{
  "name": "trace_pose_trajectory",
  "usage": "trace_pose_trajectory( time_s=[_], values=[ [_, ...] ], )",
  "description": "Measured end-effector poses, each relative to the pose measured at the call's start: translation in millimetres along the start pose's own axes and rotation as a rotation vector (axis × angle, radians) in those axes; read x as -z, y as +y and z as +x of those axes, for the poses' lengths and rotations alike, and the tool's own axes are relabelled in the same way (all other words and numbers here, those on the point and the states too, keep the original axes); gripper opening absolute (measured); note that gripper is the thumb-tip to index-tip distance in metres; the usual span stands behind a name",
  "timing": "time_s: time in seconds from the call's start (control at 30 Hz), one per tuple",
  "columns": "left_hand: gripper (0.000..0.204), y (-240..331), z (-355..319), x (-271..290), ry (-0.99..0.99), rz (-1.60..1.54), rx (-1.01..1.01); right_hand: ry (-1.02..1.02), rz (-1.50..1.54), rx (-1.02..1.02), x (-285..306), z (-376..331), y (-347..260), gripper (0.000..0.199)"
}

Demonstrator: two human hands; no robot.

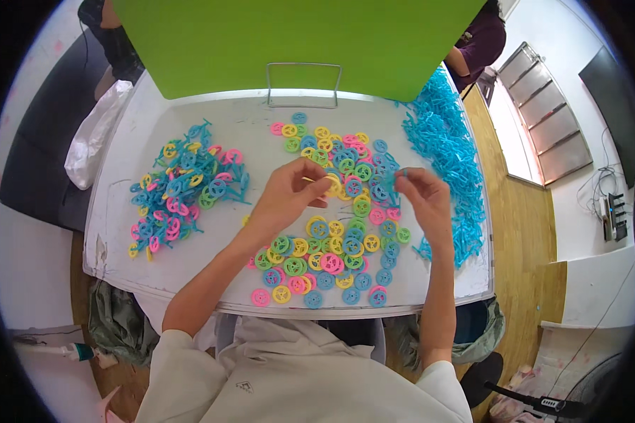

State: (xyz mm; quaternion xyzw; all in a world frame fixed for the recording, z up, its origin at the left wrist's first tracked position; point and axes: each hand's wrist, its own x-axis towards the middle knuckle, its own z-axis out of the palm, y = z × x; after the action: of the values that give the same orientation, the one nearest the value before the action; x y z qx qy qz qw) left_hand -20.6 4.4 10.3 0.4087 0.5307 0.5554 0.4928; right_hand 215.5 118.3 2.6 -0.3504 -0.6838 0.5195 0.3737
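Above the middle of the table, my left hand (294,192) is closed, with a yellow plastic wheel (333,186) at its thumb and fingertips. My right hand (425,201) hovers level with it, further right, thumb and fingers pinched on a small blue plastic piece (400,173). The two hands are apart. Beneath and between them spread loose spoked wheels (294,266) in blue, yellow, green and pink. To the left lies a heap of wheels joined to blue stems (180,190). Along the right edge runs a long pile of blue plastic stems (444,134).
A green panel (282,42) stands across the back of the white table (226,275), with a metal wire frame (303,106) at its foot. Other people sit beyond it on both sides. A white bag (95,137) hangs at the left edge; a dark green sack (120,324) stands below.
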Motion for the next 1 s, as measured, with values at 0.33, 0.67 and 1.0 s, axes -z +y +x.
trace_pose_trajectory(
  time_s=[0.33, 0.67, 1.0],
  values=[
    [0.026, -7.2, -4.2, -10.6, -0.113, -0.249, 0.15, -0.291, 0.198, -0.022, -41.6, -10.6, -7.9, 0.011],
    [0.019, -1.2, -4.6, -10.3, -0.025, -0.246, 0.153, -0.149, -0.028, 0.079, -48.4, -13.0, -11.5, 0.029],
    [0.017, -3.4, -5.1, -13.0, -0.003, -0.25, 0.104, -0.094, -0.328, 0.216, -50.9, -12.7, -16.9, 0.025]
  ],
)
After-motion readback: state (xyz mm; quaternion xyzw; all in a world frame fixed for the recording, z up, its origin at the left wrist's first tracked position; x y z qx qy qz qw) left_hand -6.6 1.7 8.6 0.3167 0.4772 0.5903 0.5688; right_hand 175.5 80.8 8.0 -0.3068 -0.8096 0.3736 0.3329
